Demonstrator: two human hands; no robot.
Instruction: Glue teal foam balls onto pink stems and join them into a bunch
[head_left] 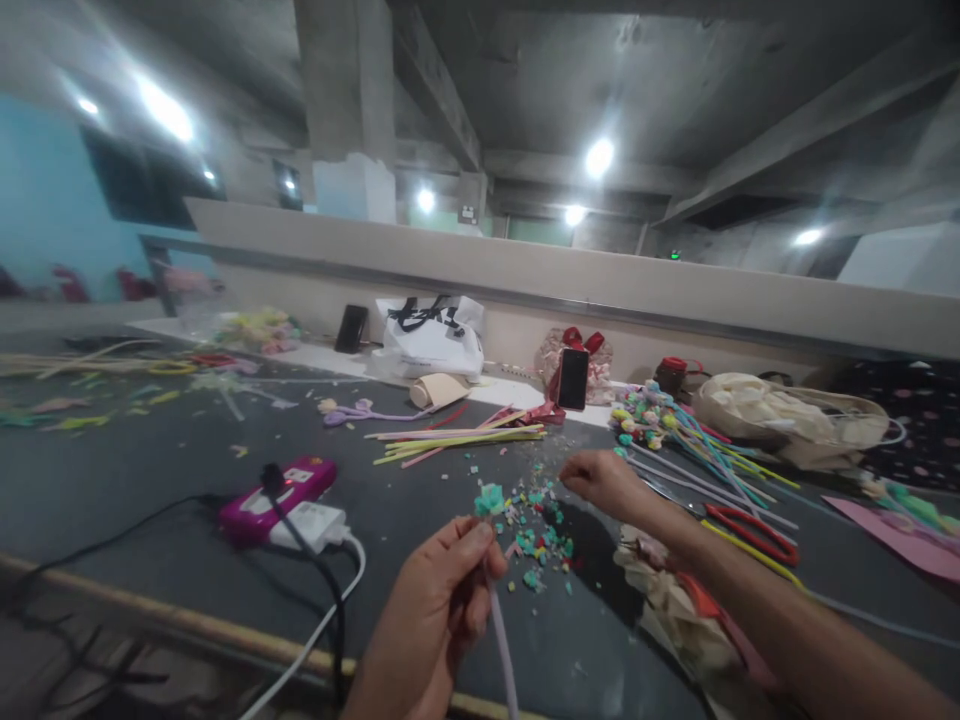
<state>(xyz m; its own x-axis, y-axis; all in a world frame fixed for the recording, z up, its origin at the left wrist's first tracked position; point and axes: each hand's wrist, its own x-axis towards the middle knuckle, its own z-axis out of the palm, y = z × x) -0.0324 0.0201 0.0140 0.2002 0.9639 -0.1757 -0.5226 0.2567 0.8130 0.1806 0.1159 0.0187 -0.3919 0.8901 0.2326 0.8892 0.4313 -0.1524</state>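
Left hand [439,590] pinches teal-topped stem [490,500] | right hand [600,480] curled, contents unclear | topped bunch [649,420], 2 o'clock | bare stems [465,437], 12 o'clock

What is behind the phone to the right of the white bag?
A pinkish bundle with a red ribbon stands behind the phone; whatever the phone's body covers cannot be seen.

From here I see a magenta power strip [277,497] near left, and lilac-handled scissors [357,412] beyond it. The far bag [431,338] is white with black lettering. I make out a teal flower head [489,500] on a pale lilac stem [501,640], and red-handled scissors [752,533] at right.
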